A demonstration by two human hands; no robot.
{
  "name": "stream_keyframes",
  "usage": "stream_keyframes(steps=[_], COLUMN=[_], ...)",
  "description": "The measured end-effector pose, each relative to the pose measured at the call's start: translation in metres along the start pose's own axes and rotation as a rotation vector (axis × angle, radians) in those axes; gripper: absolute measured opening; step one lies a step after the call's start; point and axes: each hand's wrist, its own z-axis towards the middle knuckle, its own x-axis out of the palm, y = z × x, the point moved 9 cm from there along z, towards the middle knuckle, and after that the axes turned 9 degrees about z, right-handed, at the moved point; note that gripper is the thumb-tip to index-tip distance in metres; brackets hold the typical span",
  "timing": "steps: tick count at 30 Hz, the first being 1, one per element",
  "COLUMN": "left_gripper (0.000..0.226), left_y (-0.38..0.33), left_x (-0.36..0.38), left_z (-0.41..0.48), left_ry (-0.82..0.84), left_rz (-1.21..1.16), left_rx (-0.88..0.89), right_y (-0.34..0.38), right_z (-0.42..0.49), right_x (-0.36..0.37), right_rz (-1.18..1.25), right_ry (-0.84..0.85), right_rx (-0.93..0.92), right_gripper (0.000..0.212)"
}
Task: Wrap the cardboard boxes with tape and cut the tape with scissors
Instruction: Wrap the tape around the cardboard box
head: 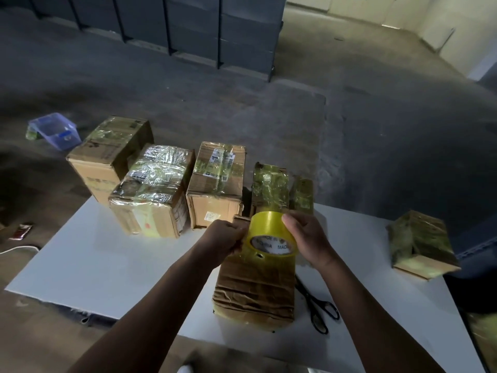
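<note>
A crumpled brown cardboard box (254, 289) lies on the white table (94, 265) in front of me. Above its far end my right hand (306, 238) grips a yellow roll of clear tape (270, 234) from the right. My left hand (227, 236) pinches the roll's left side, where a stretch of tape runs down onto the box top. Black scissors (317, 309) lie on the table just right of the box, blades pointing away from me.
Several tape-wrapped boxes stand along the table's far edge, among them a shiny one (153, 192) and a labelled one (216, 184). Another wrapped box (421, 243) sits at the right edge. A blue plastic tub (55, 130) rests on the floor beyond.
</note>
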Motion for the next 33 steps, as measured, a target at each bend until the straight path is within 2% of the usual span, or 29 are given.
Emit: stream_keyframes(steps=[2, 5, 10, 13, 16, 19, 26, 33], left_gripper=[0.025, 0.021, 0.016, 0.015, 0.012, 0.026, 0.035, 0.032], left_y=[0.005, 0.013, 0.032, 0.039, 0.051, 0.068, 0.081, 0.094], left_x=[-0.013, -0.031, -0.048, -0.056, -0.054, -0.054, -0.051, -0.039], left_z=[0.001, 0.002, 0.005, 0.011, 0.018, 0.023, 0.037, 0.045], left_ry=[-0.047, -0.083, -0.108, -0.132, -0.098, -0.054, -0.008, 0.062], left_rz=[-0.004, -0.035, 0.019, 0.034, -0.070, -0.055, -0.042, -0.066], left_rx=[-0.006, -0.016, -0.034, -0.018, -0.078, -0.122, -0.131, -0.160], right_y=[0.002, -0.005, 0.002, 0.008, 0.013, 0.019, 0.014, 0.009], right_z=[-0.001, -0.002, 0.001, 0.003, 0.009, 0.014, 0.017, 0.018], right_x=[0.001, 0.003, 0.015, 0.025, 0.041, 0.057, 0.063, 0.064], right_rz=[-0.054, -0.174, -0.515, -0.642, -0.811, -0.958, -1.023, -1.053], right_ry=[0.034, 0.092, 0.137, 0.171, 0.183, 0.199, 0.179, 0.175], right_rx=[-0.012, 0.062, 0.034, 0.045, 0.077, 0.058, 0.146, 0.187], right_gripper=[0.035, 0.029, 0.043, 0.045, 0.046, 0.049, 0.042, 0.043])
